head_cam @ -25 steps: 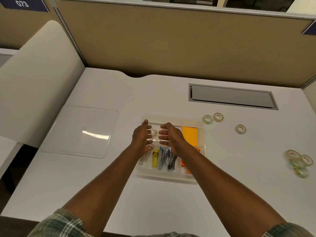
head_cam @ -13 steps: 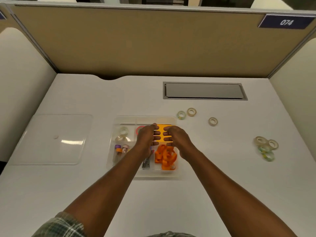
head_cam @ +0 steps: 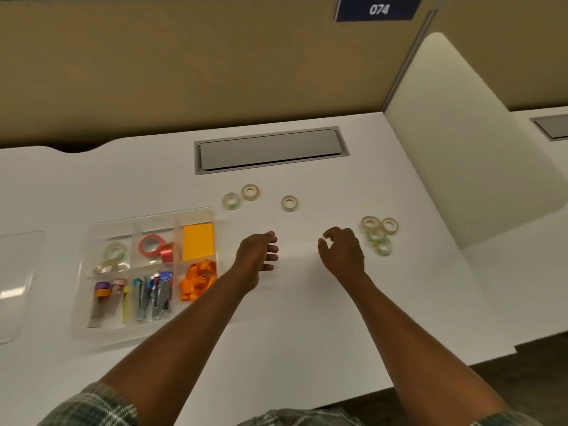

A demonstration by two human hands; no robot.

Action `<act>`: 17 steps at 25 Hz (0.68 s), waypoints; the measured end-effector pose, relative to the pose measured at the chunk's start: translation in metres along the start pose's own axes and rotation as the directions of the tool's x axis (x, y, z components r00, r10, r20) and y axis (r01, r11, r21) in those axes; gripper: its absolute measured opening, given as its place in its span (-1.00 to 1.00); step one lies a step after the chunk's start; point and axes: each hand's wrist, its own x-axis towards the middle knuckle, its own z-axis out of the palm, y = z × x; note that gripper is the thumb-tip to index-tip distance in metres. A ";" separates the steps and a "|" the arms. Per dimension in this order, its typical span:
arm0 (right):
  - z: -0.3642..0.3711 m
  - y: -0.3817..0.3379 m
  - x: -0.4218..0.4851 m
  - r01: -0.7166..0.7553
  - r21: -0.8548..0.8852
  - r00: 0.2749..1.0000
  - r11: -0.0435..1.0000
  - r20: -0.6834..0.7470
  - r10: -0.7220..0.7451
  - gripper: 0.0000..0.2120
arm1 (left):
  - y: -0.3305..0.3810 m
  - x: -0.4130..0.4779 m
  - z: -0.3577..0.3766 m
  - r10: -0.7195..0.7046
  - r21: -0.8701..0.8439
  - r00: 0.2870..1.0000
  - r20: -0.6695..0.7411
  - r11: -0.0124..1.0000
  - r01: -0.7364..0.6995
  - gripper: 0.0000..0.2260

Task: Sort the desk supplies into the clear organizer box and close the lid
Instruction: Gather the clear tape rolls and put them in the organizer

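While your left hand (head_cam: 257,256) and right hand (head_cam: 341,253) hung apart over the desk (head_cam: 307,309), both loose and empty, the tape rolls (head_cam: 380,235) sat just beside your right.

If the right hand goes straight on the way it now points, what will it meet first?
Probably the lone tape roll: the right hand points forward and slightly left, with only bare desk between. Height above the desk is unclear.
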 end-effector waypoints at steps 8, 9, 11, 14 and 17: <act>-0.032 0.105 0.024 -0.216 -0.204 0.975 0.955 -0.097 0.200 -0.29 | -0.034 0.004 0.068 -0.038 0.167 0.999 0.039 0.986 0.031 -0.77; -0.034 0.110 0.027 -0.214 -0.187 0.976 0.959 -0.085 0.201 -0.27 | -0.036 0.004 0.074 -0.038 0.181 0.998 0.046 0.983 0.029 -0.78; -0.038 0.115 0.033 -0.187 -0.195 0.981 0.963 -0.088 0.172 -0.28 | -0.040 0.005 0.084 -0.036 0.198 0.997 0.064 0.980 0.022 -0.78; -0.041 0.113 0.034 -0.214 -0.072 0.974 0.974 -0.090 0.208 -0.29 | -0.040 0.004 0.096 -0.033 0.197 0.996 0.084 0.980 0.016 -0.76; -0.032 0.093 0.019 -0.244 0.230 0.961 0.942 -0.077 0.267 -0.38 | -0.035 0.003 0.108 -0.077 0.141 0.990 0.118 0.988 0.060 -0.68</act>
